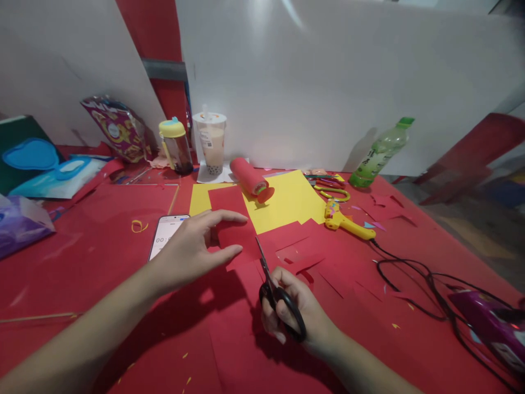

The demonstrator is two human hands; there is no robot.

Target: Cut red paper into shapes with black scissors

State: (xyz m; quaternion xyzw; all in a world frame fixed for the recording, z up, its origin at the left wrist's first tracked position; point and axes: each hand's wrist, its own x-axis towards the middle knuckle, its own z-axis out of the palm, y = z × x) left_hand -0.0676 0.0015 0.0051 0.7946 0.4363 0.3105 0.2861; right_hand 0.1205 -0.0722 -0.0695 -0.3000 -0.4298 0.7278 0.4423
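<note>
Right hand (307,307) grips black scissors (268,283) by the loops, seemingly for control; left hand (196,241), thumb and fingers wide apart, sits over red paper (234,232).

We list one table (102,262), red-topped, its far side close to the panels and its right edge slanting away toward the lower right. Behind it we record two upright panels: a broad white panel (328,82), smooth and greyish in the dimmer parts, and a pale left panel (61,49), leaning in outline. Between them we enter a red strip (151,27), crossed by a grey band (164,69). On the broad panel we note a bright streak of light (293,13) near the top. At right we find a red piece of furniture (471,145), type unclear, above a dull grey-brown floor (467,230), blurred.
</note>
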